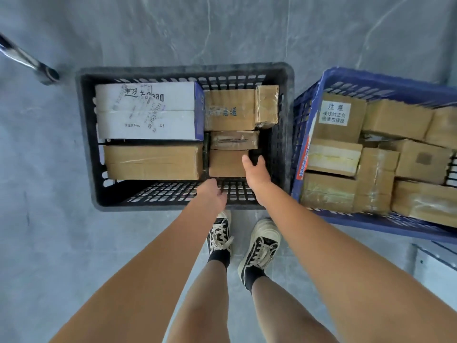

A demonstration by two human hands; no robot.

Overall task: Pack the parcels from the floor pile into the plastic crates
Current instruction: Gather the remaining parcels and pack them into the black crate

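A black plastic crate [86,134] stands on the grey floor in front of my feet. It holds a large white box [146,111], a long brown box [153,160] and several smaller brown parcels. Both my hands reach into its near right corner around a small brown parcel [226,163]. My right hand [256,173] lies along the parcel's right side, thumb on its top corner, fingers down in the gap beside it. My left hand [212,194] sits at the parcel's near edge with its fingers curled under and hidden.
A blue plastic crate [306,100] full of brown parcels stands directly right of the black one. A metal bar [27,61] slants in at the upper left. My two sneakers [244,240] stand just behind the black crate. Grey floor lies all around.
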